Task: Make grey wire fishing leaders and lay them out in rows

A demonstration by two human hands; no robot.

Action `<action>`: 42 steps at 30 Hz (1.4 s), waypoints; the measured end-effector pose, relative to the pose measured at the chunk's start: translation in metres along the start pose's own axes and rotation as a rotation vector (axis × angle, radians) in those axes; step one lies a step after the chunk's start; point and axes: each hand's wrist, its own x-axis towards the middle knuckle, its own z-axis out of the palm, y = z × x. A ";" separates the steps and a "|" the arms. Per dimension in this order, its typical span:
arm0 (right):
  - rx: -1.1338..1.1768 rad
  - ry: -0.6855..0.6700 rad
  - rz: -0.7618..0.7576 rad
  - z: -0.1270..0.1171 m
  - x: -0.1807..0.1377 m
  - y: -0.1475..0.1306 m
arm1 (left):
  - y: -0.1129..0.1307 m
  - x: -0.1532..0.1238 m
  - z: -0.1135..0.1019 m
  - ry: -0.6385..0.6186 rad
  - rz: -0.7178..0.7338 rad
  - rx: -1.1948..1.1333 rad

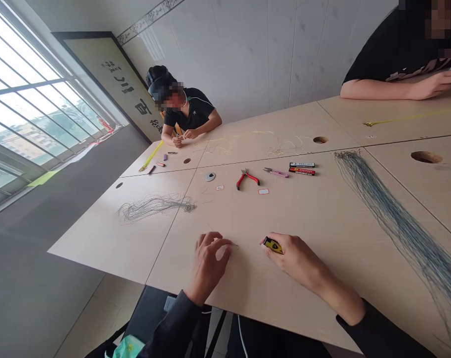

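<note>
Between thumb and forefinger, my left hand pinches a small fish hook; its curved end sticks out to the right. A thin line seems to run up and away from these fingers, too fine to follow fully. My right hand is closed around a black and yellow lighter, a short gap to the right of the hook. No flame shows. Beyond my hands lie red-handled pliers, pink-handled snips and two lighter-like sticks, one black and white, one red.
A bundle of fine lines lies at left, a long blue-green bundle at right. A grey disc and small labels sit mid-table. Holes pierce the tabletop. Two people work across the table.
</note>
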 end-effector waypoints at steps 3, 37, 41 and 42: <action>-0.016 -0.009 -0.038 -0.009 0.022 -0.007 | 0.007 0.010 -0.004 -0.111 0.003 -0.011; 0.146 0.119 -0.081 -0.013 0.052 0.019 | 0.017 0.059 -0.020 -0.472 0.307 0.143; 0.207 0.120 -0.094 -0.015 0.050 0.017 | 0.026 0.058 -0.018 -0.368 0.259 -0.055; 0.236 0.116 -0.096 -0.016 0.050 0.017 | 0.030 0.059 -0.016 -0.345 0.236 -0.116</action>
